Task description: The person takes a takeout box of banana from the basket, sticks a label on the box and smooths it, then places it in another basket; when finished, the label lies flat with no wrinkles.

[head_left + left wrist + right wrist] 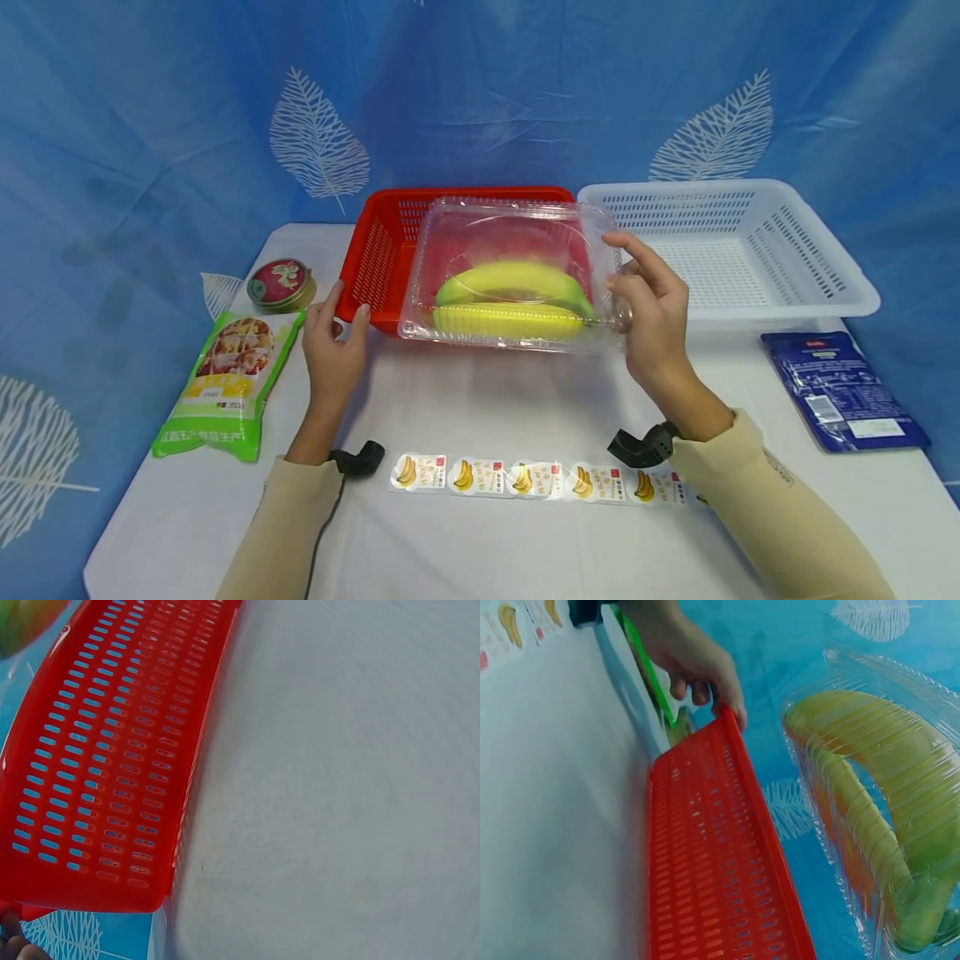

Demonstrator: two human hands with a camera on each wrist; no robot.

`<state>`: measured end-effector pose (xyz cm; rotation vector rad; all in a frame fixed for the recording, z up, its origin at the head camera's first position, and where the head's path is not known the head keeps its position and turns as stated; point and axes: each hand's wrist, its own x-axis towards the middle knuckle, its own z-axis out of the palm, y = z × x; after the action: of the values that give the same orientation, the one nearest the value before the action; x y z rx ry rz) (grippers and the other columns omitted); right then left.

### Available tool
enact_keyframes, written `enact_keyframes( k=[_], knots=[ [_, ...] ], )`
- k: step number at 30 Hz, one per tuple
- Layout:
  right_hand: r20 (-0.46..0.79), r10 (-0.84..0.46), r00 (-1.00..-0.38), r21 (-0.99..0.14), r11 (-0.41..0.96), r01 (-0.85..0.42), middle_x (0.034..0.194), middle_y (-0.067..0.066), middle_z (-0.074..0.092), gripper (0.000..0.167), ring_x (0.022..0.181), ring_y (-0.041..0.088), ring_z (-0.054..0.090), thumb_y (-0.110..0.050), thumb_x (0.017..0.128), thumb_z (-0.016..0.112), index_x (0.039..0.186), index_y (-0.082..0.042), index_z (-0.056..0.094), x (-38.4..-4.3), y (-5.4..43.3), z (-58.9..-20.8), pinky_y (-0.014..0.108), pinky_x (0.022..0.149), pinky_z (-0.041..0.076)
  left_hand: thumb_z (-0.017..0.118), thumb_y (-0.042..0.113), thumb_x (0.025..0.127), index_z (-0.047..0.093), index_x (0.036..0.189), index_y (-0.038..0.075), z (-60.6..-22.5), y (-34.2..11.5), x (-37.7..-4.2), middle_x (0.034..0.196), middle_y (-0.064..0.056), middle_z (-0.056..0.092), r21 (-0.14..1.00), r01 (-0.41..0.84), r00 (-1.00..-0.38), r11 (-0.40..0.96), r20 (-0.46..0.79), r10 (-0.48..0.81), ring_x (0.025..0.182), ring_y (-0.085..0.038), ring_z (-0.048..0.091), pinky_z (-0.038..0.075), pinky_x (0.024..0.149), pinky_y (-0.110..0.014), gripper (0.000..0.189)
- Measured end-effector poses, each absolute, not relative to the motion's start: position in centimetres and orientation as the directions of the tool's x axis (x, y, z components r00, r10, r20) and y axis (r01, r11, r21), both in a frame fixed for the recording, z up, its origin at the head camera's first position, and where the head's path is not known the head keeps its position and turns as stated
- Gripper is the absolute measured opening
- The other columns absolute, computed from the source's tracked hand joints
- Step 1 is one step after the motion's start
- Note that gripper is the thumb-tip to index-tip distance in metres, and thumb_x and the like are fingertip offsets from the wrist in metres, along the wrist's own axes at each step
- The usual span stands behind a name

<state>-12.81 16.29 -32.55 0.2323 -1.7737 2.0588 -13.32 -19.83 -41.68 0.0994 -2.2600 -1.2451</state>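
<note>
My right hand (654, 327) pinches the right edge of a clear plastic clamshell box (611, 218), held tilted over the red basket (354, 265). Inside the box lie two yellow-green bananas (517, 282), also seen through the ribbed plastic in the right wrist view. My left hand (335, 357) grips the near left corner of the basket, its fingers curled at the rim in the right wrist view. The basket's perforated side (112, 772) fills the left part of the left wrist view. Much of the basket's inside is hidden behind the box.
A white basket (817, 310) stands to the right of the red one. At the left are a round tin (281, 283) and a green food bag (228, 375). A blue pouch (847, 392) lies right. A strip of banana stickers (536, 481) lies in front.
</note>
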Motion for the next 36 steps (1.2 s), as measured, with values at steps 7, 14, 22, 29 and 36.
enact_keyframes(
  k=[7,14,22,29,36],
  knots=[
    [0.387,0.192,-0.902,-0.890,-0.177,-0.419,0.071,0.005,0.048,0.043,0.062,0.015,0.040,0.007,0.087,0.049,0.121,-0.002,0.073,-10.5,17.2,-32.3,0.021,0.040,0.029,0.067,0.021,0.098,0.050,0.150,0.002,-41.7,-19.8,-13.4,0.121,-0.026,0.053,0.800,0.201,-0.842,0.565,0.436,-0.317,0.098,-0.027,0.048,0.042,0.084,-0.034,0.058],
    [0.378,0.185,-0.907,-0.893,-0.184,-0.410,0.076,0.005,0.049,0.045,0.049,0.011,0.033,0.012,0.085,0.046,0.121,0.003,0.071,-8.4,18.0,-33.2,0.021,0.037,0.024,0.067,0.024,0.098,0.049,0.151,0.005,-41.6,-19.7,-13.2,0.120,-0.023,0.054,0.799,0.193,-0.841,0.569,0.433,-0.324,0.097,-0.024,0.048,0.044,0.084,-0.035,0.058],
    [0.379,0.137,-0.915,-0.891,-0.211,-0.401,0.081,0.005,0.050,0.046,0.047,0.007,0.041,0.014,0.086,0.043,0.124,0.006,0.068,-6.4,19.2,-34.7,0.019,0.037,0.032,0.066,0.024,0.099,0.049,0.151,0.007,-41.7,-19.5,-13.1,0.123,-0.022,0.054,0.801,0.183,-0.843,0.570,0.427,-0.328,0.099,-0.021,0.048,0.044,0.085,-0.032,0.058],
    [0.380,0.122,-0.917,-0.878,-0.265,-0.399,0.086,0.007,0.050,0.049,0.051,0.008,0.045,0.017,0.086,0.040,0.126,0.005,0.067,-5.1,20.1,-36.2,0.022,0.037,0.035,0.068,0.020,0.098,0.050,0.150,0.004,-41.7,-19.5,-13.3,0.122,-0.025,0.053,0.797,0.231,-0.832,0.558,0.460,-0.312,0.102,-0.016,0.047,0.044,0.085,-0.035,0.058],
    [0.380,0.097,-0.920,-0.884,-0.255,-0.392,0.091,0.008,0.055,0.051,0.069,0.011,0.058,0.018,0.084,0.038,0.127,0.009,0.065,-4.5,21.1,-38.0,0.021,0.049,0.050,0.067,0.020,0.098,0.049,0.151,0.004,-41.7,-19.5,-13.3,0.122,-0.025,0.052,0.795,0.222,-0.831,0.564,0.457,-0.318,0.102,-0.018,0.047,0.044,0.085,-0.037,0.058]
  ],
)
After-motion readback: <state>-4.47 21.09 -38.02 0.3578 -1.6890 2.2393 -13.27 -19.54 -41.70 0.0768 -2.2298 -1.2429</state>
